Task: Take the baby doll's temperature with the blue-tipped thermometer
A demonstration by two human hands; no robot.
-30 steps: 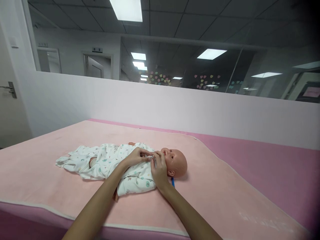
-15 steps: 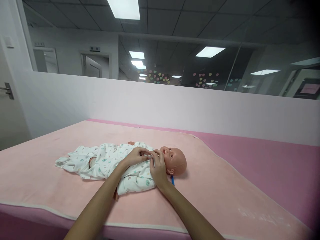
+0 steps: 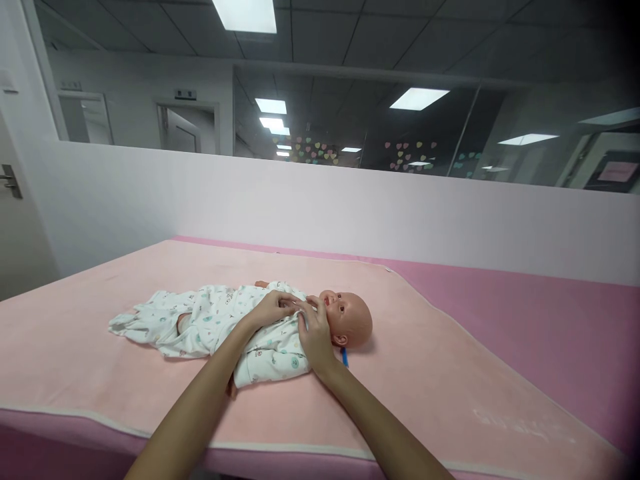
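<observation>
A baby doll point(image 3: 350, 319) lies on its back, its head to the right, dressed in a white printed baby outfit point(image 3: 273, 363). My left hand point(image 3: 273, 308) rests over the doll's chest, fingers curled and pinching the outfit near the collar. Close against it, my right hand point(image 3: 316, 337) lies by the doll's neck and chin, its fingertips meeting the left ones at the same bit of cloth. The exact piece between the fingertips is partly hidden. A small blue strip point(image 3: 345, 357) shows under the doll's neck.
A peach mat point(image 3: 425, 393) with a white edge covers the pink padded surface point(image 3: 550, 320). Behind it stands a low white wall point(image 3: 350, 210) topped by glass with heart stickers. A door with a handle point(image 3: 11, 181) is at the far left.
The view has shifted slightly. My fingertips have moved a little at the collar, and both hands stay in nearly the same place. The doll has not visibly moved.
</observation>
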